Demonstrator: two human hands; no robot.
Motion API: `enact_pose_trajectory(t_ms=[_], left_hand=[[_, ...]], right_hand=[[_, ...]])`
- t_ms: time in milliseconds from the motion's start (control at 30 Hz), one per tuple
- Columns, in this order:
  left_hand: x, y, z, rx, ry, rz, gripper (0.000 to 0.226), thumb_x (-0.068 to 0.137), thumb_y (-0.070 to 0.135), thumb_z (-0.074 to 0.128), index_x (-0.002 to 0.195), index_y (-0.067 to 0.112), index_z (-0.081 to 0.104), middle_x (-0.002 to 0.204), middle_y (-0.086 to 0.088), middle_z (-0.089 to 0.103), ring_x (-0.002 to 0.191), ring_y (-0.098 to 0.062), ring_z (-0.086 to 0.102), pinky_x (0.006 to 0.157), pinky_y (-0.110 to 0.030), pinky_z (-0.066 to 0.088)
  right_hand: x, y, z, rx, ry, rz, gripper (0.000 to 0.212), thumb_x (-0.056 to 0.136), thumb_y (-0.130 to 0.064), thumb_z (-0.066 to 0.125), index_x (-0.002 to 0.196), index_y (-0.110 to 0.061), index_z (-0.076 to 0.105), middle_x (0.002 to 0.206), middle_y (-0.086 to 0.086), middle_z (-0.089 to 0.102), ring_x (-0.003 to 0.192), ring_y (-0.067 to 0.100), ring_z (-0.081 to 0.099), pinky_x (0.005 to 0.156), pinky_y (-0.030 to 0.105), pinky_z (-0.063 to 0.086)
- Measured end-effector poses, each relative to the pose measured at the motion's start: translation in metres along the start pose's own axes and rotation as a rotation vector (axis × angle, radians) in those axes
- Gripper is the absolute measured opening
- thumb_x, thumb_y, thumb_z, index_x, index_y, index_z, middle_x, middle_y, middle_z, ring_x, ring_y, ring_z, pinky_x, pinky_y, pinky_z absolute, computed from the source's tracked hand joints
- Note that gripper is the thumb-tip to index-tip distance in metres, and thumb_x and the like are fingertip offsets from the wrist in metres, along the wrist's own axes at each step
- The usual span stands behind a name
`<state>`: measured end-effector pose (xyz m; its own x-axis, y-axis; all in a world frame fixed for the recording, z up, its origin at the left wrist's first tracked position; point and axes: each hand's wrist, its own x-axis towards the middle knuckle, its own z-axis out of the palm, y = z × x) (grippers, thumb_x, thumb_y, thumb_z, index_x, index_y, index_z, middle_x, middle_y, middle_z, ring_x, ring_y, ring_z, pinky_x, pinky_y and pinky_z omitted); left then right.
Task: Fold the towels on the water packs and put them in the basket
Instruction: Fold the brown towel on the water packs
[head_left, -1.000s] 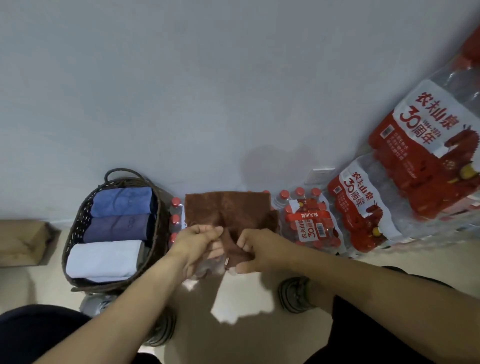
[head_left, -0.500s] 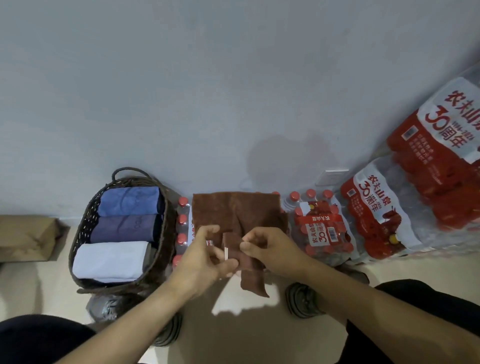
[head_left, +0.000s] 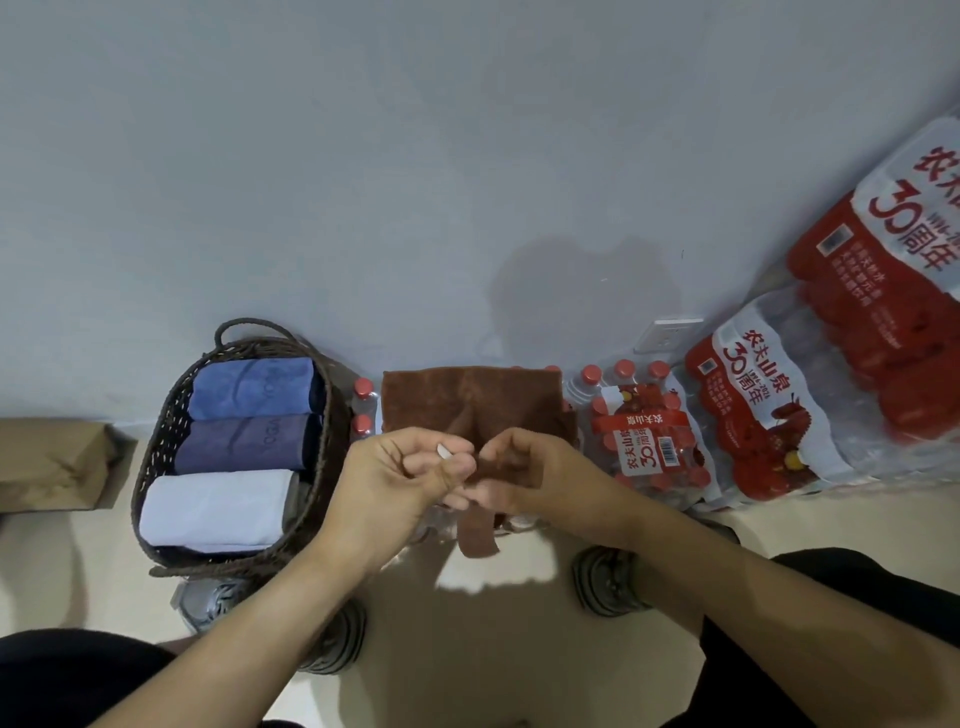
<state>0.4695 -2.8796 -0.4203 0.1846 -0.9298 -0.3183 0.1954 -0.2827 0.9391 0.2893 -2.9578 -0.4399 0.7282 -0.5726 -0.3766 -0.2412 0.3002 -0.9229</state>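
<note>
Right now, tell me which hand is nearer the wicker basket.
Left. The left hand is just right of the wicker basket, close to its rim. The right hand is farther right, beyond the left one, both holding the brown towel.

My left hand (head_left: 400, 470) and right hand (head_left: 524, 467) pinch the near edge of the brown towel (head_left: 467, 400) spread over a water pack (head_left: 649, 447), with the basket (head_left: 156, 462) of three folded towels at the left.
</note>
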Motion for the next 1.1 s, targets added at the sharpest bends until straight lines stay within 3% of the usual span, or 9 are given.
enact_pose_trajectory(t_ms=[100,200,333,467,533,633,767,1000,1100], left_hand=[[0.002,0.003,-0.003,-0.039,-0.064,-0.028,0.026,0.072,0.013,0.077,0.097,0.01,0.073,0.084,-0.02,0.074,0.077,-0.027,0.074,0.061,-0.03,0.059],[0.007,0.005,-0.012,0.18,-0.047,0.045,0.031,0.068,0.008,0.083,0.096,0.015,0.073,0.078,-0.017,0.072,0.072,-0.025,0.068,0.073,-0.028,0.056],[0.01,0.007,-0.025,0.628,0.111,0.231,0.015,0.078,0.025,0.081,0.076,0.029,0.067,0.064,0.002,0.066,0.047,-0.007,0.058,0.046,-0.012,0.044],[0.016,0.01,-0.033,0.886,0.151,0.413,0.019,0.089,0.044,0.063,0.076,0.032,0.057,0.083,0.01,0.055,0.081,-0.005,0.056,0.066,-0.009,0.039],[0.019,0.012,-0.034,0.852,0.108,0.45,0.025,0.096,0.043,0.053,0.074,0.033,0.055,0.091,0.014,0.056,0.092,-0.005,0.057,0.075,-0.009,0.039],[0.02,0.015,-0.032,0.649,0.064,0.421,0.03,0.1,0.039,0.049,0.073,0.03,0.059,0.072,0.01,0.064,0.07,-0.001,0.06,0.065,-0.01,0.043],[0.023,0.017,-0.03,0.516,0.108,0.431,0.034,0.098,0.045,0.048,0.074,0.025,0.061,0.064,0.011,0.058,0.059,0.001,0.053,0.056,-0.008,0.04],[0.025,0.013,-0.04,0.684,0.234,0.427,0.056,0.098,0.053,0.04,0.068,0.008,0.055,0.06,-0.009,0.05,0.055,-0.006,0.043,0.052,-0.024,0.036],[0.026,0.013,-0.051,0.861,0.173,0.368,0.054,0.098,0.054,0.036,0.064,0.014,0.05,0.052,0.003,0.047,0.052,-0.005,0.044,0.048,-0.02,0.034]], right_hand=[[0.001,0.009,0.006,-0.112,-0.024,0.019,0.031,0.085,-0.005,0.074,0.109,0.007,0.059,0.104,0.02,0.071,0.096,0.03,0.071,0.083,0.039,0.056],[0.001,0.009,0.011,-0.115,0.067,0.015,0.011,0.092,-0.007,0.065,0.097,0.002,0.06,0.089,0.026,0.071,0.074,0.026,0.07,0.066,0.034,0.054],[-0.002,-0.006,0.004,-0.109,0.15,-0.042,0.011,0.094,-0.018,0.063,0.095,-0.007,0.065,0.085,0.02,0.068,0.076,0.026,0.065,0.074,0.041,0.055],[-0.003,-0.012,-0.001,-0.14,0.132,-0.087,0.013,0.093,-0.024,0.066,0.098,-0.013,0.069,0.092,0.018,0.069,0.078,0.036,0.064,0.073,0.037,0.053],[-0.003,-0.011,-0.003,-0.149,0.072,-0.061,0.017,0.088,-0.025,0.072,0.097,-0.011,0.068,0.086,0.014,0.069,0.072,0.026,0.063,0.072,0.036,0.053],[-0.003,-0.007,-0.006,-0.327,-0.075,0.008,0.025,0.078,-0.034,0.081,0.095,-0.021,0.069,0.085,-0.005,0.07,0.073,0.01,0.066,0.07,0.024,0.055],[-0.002,0.004,-0.011,-0.574,-0.2,0.158,0.01,0.083,-0.042,0.074,0.087,-0.033,0.07,0.086,-0.01,0.072,0.076,0.007,0.069,0.074,0.028,0.057],[-0.007,0.013,-0.034,-0.954,-0.382,0.413,0.025,0.075,-0.041,0.079,0.097,-0.031,0.071,0.082,-0.017,0.068,0.079,0.004,0.066,0.078,0.028,0.054],[-0.012,0.013,-0.048,-1.045,-0.398,0.474,0.028,0.072,-0.035,0.081,0.097,-0.033,0.069,0.087,-0.014,0.068,0.084,0.01,0.065,0.081,0.033,0.055]])
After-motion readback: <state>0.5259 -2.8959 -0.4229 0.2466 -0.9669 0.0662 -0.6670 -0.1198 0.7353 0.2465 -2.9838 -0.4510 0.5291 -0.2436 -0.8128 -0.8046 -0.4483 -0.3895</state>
